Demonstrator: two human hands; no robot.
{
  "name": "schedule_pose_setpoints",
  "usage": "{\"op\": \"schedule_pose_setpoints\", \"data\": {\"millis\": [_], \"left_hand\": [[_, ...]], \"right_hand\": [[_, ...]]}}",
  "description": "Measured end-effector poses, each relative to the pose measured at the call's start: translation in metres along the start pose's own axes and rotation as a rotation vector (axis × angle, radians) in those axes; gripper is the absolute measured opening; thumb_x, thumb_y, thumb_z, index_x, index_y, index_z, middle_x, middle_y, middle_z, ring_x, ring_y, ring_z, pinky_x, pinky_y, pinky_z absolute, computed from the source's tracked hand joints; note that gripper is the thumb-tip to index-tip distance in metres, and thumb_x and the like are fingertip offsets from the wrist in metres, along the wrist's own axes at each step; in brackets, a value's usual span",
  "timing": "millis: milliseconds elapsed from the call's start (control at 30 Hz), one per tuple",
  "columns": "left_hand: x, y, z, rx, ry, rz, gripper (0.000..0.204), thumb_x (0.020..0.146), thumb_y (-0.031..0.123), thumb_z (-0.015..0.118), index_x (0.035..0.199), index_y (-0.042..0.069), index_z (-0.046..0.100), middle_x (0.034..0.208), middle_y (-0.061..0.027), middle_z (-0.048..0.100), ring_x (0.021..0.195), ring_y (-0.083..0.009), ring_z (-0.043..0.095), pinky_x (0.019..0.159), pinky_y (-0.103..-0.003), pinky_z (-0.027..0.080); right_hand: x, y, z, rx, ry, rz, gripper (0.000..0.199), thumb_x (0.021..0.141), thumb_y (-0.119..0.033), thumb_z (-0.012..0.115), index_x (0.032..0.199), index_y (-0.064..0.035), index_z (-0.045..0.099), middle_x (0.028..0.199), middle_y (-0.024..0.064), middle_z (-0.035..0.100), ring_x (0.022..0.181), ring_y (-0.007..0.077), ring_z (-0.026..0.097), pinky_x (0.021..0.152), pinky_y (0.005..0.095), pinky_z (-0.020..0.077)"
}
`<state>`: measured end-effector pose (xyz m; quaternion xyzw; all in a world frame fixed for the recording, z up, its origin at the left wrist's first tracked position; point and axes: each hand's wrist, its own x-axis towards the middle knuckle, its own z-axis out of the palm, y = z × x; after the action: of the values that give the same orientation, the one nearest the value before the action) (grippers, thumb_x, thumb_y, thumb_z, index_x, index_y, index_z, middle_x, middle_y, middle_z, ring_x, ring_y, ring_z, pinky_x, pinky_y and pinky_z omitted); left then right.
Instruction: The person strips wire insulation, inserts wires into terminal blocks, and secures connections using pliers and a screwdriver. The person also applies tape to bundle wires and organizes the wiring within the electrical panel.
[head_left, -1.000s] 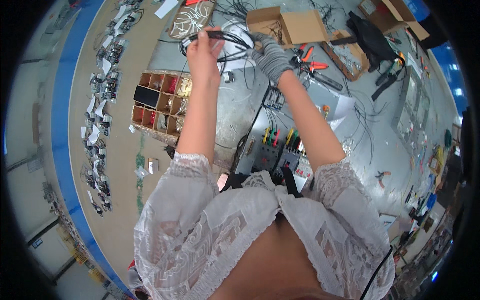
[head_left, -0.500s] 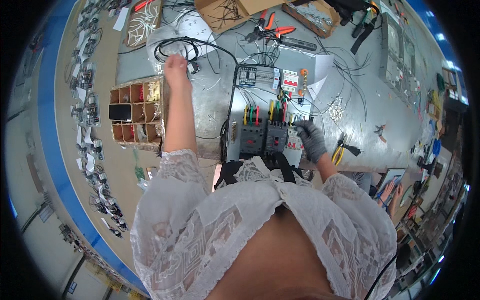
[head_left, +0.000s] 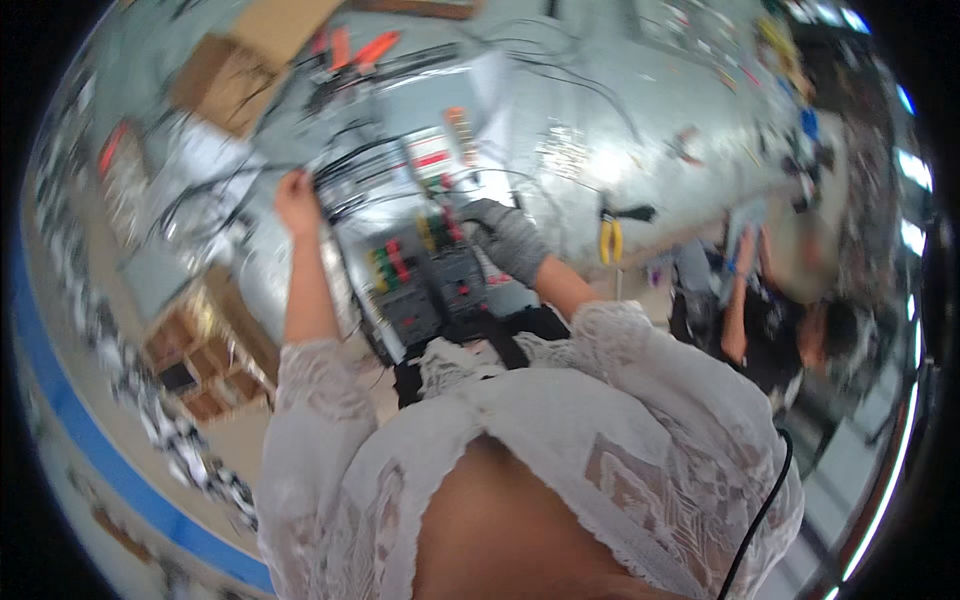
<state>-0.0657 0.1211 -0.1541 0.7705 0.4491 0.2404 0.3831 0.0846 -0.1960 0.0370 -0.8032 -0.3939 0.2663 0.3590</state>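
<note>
The picture is smeared by motion. My bare left hand [head_left: 297, 205] is at the upper left corner of a wired electrical panel, its fingers closed on a black cable [head_left: 265, 171] whose loose loops lie to the left. My right hand [head_left: 510, 243], in a grey glove, bends over the panel's right side with curled fingers; what they grip is hidden. Beside it sits a dark circuit breaker [head_left: 458, 282] with yellow, green and red sleeved wires above. Left of that is a dark contactor [head_left: 408, 312] with similar sleeves. A red-and-white breaker [head_left: 428, 150] is farther up.
Yellow-handled pliers [head_left: 611, 238] lie to the right on the metal table. A divided cardboard box [head_left: 200, 350] stands at the left. Orange-handled tools [head_left: 372, 52] and an open carton [head_left: 225, 85] are at the back. Another person [head_left: 765, 325] is at the right.
The view has swung, shifting the bench leftward and tilting it. My left hand has moved from the coiled cable to the panel's upper left corner. My right hand remains over the panel's right side.
</note>
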Motion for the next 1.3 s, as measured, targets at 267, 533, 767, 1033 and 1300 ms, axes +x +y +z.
{"op": "schedule_pose_setpoints", "data": {"millis": [267, 533, 767, 1033, 1300], "left_hand": [[0.013, -0.013, 0.01, -0.111, -0.133, -0.106, 0.011, 0.081, 0.007, 0.067, 0.082, 0.001, 0.058, 0.071, -0.0048, 0.06, 0.064, -0.0118, 0.054, 0.061, -0.025, 0.046], [0.01, 0.017, -0.008, -0.043, -0.143, -0.151, 0.013, 0.08, 0.013, 0.066, 0.082, 0.001, 0.062, 0.074, -0.0055, 0.062, 0.068, -0.0136, 0.056, 0.065, -0.028, 0.046], [-0.045, 0.028, -0.047, -0.393, 0.059, -0.361, 0.011, 0.087, 0.001, 0.055, 0.096, 0.001, 0.061, 0.078, -0.0025, 0.062, 0.068, -0.0086, 0.056, 0.063, -0.022, 0.046], [-0.085, -0.019, -0.111, 0.015, 0.28, -0.412, 0.006, 0.082, 0.003, 0.058, 0.087, 0.001, 0.062, 0.074, -0.0101, 0.063, 0.063, -0.0176, 0.06, 0.061, -0.03, 0.048], [-0.02, -0.007, -0.084, 0.103, 0.192, -0.326, 0.013, 0.078, 0.013, 0.06, 0.081, 0.001, 0.064, 0.074, -0.018, 0.064, 0.071, -0.0342, 0.063, 0.067, -0.04, 0.049]], "right_hand": [[-0.044, 0.133, -0.063, 0.513, 0.386, 0.512, 0.014, 0.088, -0.011, 0.058, 0.1, -0.0046, 0.061, 0.083, 0.0034, 0.064, 0.072, 0.011, 0.057, 0.066, 0.0257, 0.0479], [-0.032, 0.145, -0.091, 0.523, 0.44, 0.566, 0.013, 0.09, -0.009, 0.055, 0.101, -0.0048, 0.061, 0.081, 0.0049, 0.063, 0.066, 0.0089, 0.055, 0.061, 0.0231, 0.0471], [-0.017, 0.135, -0.063, 0.474, 0.289, 0.503, 0.015, 0.091, -0.012, 0.056, 0.103, -0.0044, 0.061, 0.082, 0.0039, 0.063, 0.065, 0.0084, 0.054, 0.059, 0.0216, 0.0446], [0.02, 0.096, -0.032, 0.428, 0.113, 0.4, 0.014, 0.09, -0.007, 0.054, 0.102, -0.0038, 0.062, 0.082, 0.0029, 0.062, 0.067, 0.0068, 0.052, 0.061, 0.0209, 0.0447], [0.051, 0.029, 0.012, 0.258, -0.094, 0.256, 0.014, 0.088, -0.006, 0.057, 0.099, -0.0044, 0.064, 0.084, 0.0061, 0.064, 0.072, 0.0122, 0.056, 0.069, 0.0258, 0.0467]]}}
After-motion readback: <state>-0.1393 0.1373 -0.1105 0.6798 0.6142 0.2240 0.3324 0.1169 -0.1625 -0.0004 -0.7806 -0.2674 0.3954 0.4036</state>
